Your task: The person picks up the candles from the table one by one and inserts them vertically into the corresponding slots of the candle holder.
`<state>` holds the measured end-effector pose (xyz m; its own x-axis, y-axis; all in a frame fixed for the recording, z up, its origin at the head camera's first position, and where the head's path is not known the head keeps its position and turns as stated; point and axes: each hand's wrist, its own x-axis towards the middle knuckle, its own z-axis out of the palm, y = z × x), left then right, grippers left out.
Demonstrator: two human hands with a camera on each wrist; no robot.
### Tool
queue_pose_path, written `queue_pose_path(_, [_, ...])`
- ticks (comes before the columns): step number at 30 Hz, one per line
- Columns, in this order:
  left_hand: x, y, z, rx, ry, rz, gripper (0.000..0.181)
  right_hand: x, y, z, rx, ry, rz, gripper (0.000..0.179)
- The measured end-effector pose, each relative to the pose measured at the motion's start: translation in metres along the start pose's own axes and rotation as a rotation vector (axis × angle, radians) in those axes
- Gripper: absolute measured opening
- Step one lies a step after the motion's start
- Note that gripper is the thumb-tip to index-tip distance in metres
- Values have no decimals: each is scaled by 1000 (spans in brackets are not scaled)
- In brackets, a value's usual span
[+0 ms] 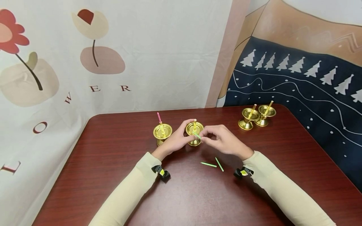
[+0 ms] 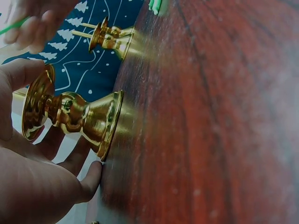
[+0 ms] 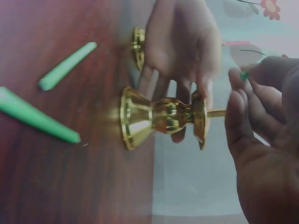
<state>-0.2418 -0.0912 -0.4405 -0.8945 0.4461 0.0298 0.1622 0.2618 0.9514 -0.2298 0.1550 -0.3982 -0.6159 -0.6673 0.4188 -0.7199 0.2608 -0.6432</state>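
Observation:
My left hand (image 1: 176,138) grips a brass candle holder (image 2: 70,109) that stands upright on the table. Its thumb lies on the dish, and the other fingers curl behind the stem. A thin golden stick (image 3: 216,113) rises from the dish's middle. Between the thumb and fingertips of my right hand (image 1: 222,138) is a slim green candle (image 1: 197,136), held slanting just above the dish; in the right wrist view only its green tip (image 3: 244,75) shows. Two more green candles, one lying crosswise (image 1: 208,164) and one slanted (image 1: 219,164), rest on the table nearer me.
To the left stands another brass holder (image 1: 155,133) with a pink candle (image 1: 159,117) atop its stick. Two brass holders, one nearer (image 1: 245,125) and one farther (image 1: 262,121), stand at the back right. Printed cloths hang behind the dark red wooden table (image 1: 113,150).

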Motion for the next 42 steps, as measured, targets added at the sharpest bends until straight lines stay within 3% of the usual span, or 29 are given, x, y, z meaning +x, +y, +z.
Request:
queue_pose_path(6, [-1, -1, 1, -36, -8, -6, 76, 17, 0, -2, 23, 177, 115, 11])
queue_pose_path(12, [-2, 1, 2, -30, -12, 4, 77, 35, -2, -4, 25, 277, 169, 3])
queue_pose_path(22, [-4, 2, 1, 41, -22, -23, 80, 47, 4, 0, 40, 285, 178, 6])
queue_pose_path(42, [-7, 4, -1, 57, -8, -26, 81, 50, 9, 7, 6, 287, 159, 4])
